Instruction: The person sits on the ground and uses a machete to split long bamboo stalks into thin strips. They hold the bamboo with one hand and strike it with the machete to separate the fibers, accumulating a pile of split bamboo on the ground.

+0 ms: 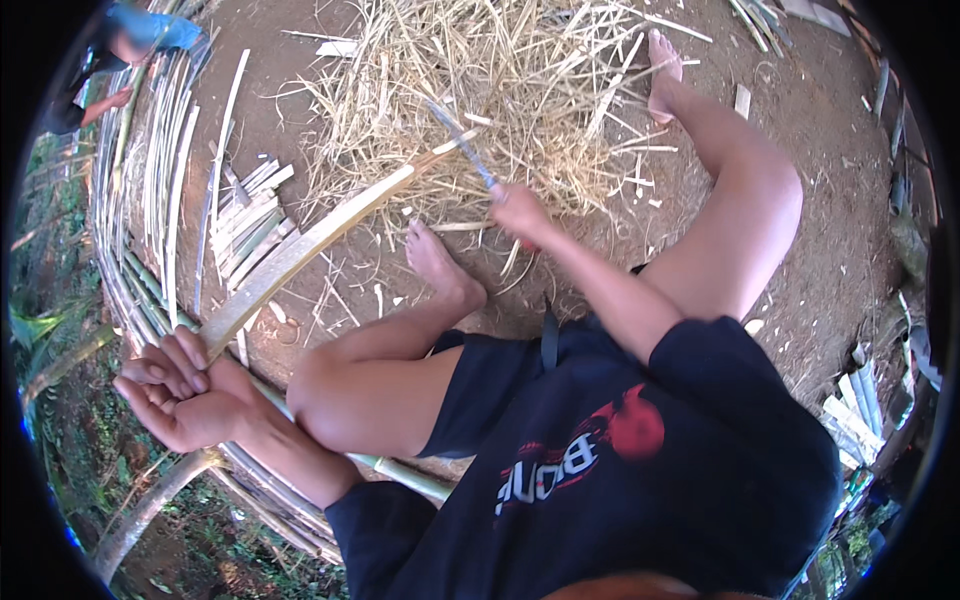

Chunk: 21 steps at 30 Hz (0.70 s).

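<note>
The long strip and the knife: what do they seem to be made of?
Strip: likely split bamboo, pale, matte and fibrous, like the cut slats beside it. Knife: the blade looks like dull grey metal, thin and faintly shiny; its handle is hidden inside the right hand.

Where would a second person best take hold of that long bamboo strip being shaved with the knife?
Probably the bare middle of the bamboo strip, reaching from the side with the cut slats. The left hand holds the near end, and the knife in the right hand meets the far end; the middle span is flat and free.
</note>
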Each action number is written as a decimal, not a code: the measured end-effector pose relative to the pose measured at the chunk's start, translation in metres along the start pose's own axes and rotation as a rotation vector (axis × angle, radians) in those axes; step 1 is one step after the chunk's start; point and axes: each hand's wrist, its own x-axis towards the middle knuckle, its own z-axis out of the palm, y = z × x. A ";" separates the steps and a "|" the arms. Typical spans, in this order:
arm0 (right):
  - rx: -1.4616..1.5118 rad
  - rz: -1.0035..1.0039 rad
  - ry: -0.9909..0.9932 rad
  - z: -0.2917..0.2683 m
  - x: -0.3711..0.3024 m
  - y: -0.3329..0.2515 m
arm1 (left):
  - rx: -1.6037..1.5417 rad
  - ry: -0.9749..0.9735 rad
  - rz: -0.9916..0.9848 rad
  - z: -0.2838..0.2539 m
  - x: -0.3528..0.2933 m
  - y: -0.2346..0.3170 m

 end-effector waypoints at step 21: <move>0.133 0.159 0.035 -0.014 -0.005 0.040 | -0.182 0.212 -0.004 -0.072 -0.020 0.021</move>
